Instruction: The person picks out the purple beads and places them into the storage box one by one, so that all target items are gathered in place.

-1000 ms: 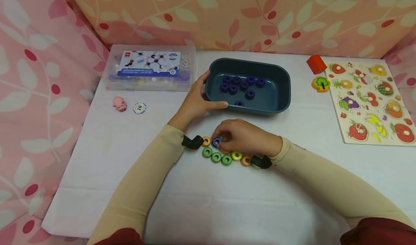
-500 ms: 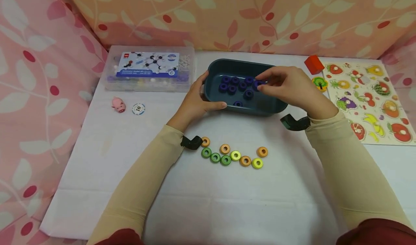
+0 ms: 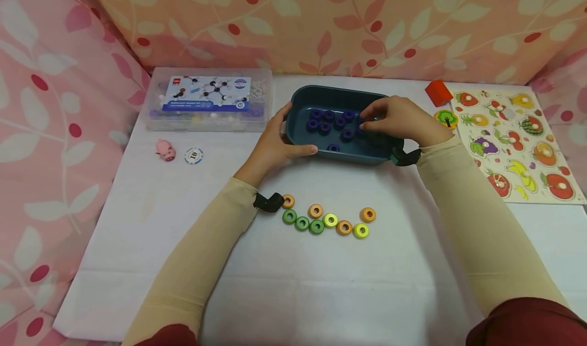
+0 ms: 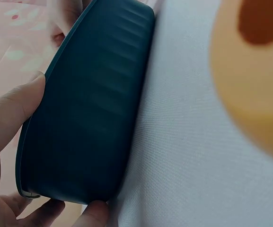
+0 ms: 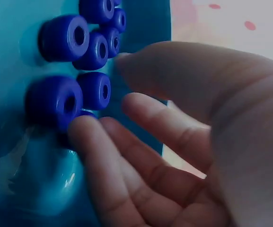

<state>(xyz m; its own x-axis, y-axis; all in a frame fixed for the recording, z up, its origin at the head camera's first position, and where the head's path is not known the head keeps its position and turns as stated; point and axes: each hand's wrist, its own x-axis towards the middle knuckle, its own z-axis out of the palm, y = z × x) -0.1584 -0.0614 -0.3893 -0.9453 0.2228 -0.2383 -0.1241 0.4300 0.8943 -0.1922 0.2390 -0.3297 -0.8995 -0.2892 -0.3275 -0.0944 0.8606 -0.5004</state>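
Note:
My left hand [image 3: 272,144] grips the left end of a dark teal plastic tub [image 3: 390,157], thumb along the near rim and fingers under its end, as the left wrist view shows. Several purple-blue ring beads [image 3: 339,123] lie inside. My right hand [image 3: 396,119] reaches into the tub's right half. In the right wrist view, its thumb [image 5: 155,64] and fingers stand apart with no bead between them. One fingertip is right at a purple bead [image 5: 56,101], and partly hides another. In front of the tub, green, yellow and orange ring beads [image 3: 316,227] form a loose double row.
A clear molecular model kit box [image 3: 208,122] sits back left, behind a pink pig toy [image 3: 165,150] and a poker chip [image 3: 193,156]. At right lie a red block [image 3: 438,92], a small tree piece [image 3: 446,118] and a fruit puzzle board [image 3: 518,142].
My right hand has moved from the bead row up into the tub, and the blue bead it pinched is gone from the row. My left hand keeps its grip on the tub.

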